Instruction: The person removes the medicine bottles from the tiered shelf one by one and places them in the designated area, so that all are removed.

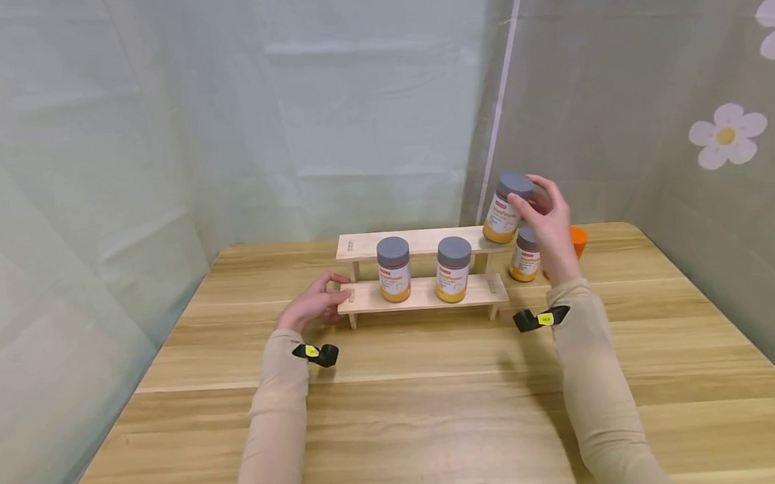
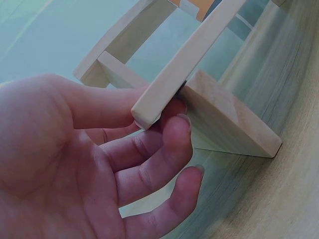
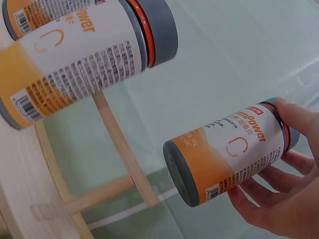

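Meanwhile, on a wooden tabletop (image 1: pixel 436 387), a person's right hand (image 1: pixel 549 221) lifts a grey-capped bottle (image 1: pixel 507 209) with an orange and white label, fingers curled round its cap end so that it tilts just above the right end of the upper shelf of a small two-step wooden rack (image 1: pixel 423 273). The left hand (image 1: pixel 314 302) rests at the rack's left end, its grip light, with relaxed fingertips (image 2: pixel 177 124) touching the lower board's end, apparently to keep the light frame from sliding. Two matching bottles, one (image 1: pixel 393 269) on the left and another (image 1: pixel 453 269) to its right, stand upright on the lower shelf, well apart. A fourth bottle (image 1: pixel 525 256) stands on the tabletop beside the rack, partly hidden by the wrist, with what may be an orange cup (image 1: pixel 578 240) behind it.
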`<state>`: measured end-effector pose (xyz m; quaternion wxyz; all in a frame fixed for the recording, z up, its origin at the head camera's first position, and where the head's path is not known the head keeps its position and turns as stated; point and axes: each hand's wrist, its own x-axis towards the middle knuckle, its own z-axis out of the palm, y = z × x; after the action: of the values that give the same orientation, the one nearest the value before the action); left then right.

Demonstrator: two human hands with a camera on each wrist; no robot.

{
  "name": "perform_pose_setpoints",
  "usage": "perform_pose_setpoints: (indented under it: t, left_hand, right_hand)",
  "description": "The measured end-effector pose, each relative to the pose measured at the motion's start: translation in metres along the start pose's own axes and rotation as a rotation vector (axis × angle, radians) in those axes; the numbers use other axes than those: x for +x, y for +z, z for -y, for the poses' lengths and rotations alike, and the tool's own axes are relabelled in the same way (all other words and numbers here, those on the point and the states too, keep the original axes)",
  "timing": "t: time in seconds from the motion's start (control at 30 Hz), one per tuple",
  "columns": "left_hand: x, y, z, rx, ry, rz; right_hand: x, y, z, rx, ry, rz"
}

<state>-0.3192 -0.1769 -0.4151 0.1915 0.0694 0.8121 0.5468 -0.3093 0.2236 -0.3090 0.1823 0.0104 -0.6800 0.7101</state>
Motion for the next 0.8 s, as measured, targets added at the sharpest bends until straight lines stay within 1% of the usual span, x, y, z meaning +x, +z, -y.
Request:
perform_pose_setpoints:
  t: [0.17,0.6,0.7,0.8]
  left_hand:
    - [0.001,-0.001,0.000,0.006,0.004,0.007]
    - [-0.001,0.000,0.000,0.003,0.001,0.011]
    - [-0.001,-0.001,0.000,0.002,0.004,0.011]
    - [0.000,-0.001,0.000,-0.002,0.005,0.013]
  right_hand:
    - [-0.002,-0.009,-0.001,-0.032,-0.027,0.006]
    - [-0.004,-0.037,-0.007,0.043,-0.084,-0.028]
    - [-0.004,-0.044,-0.008,0.049,-0.086,-0.027]
    - [-0.004,-0.051,-0.008,0.060,-0.079,-0.046]
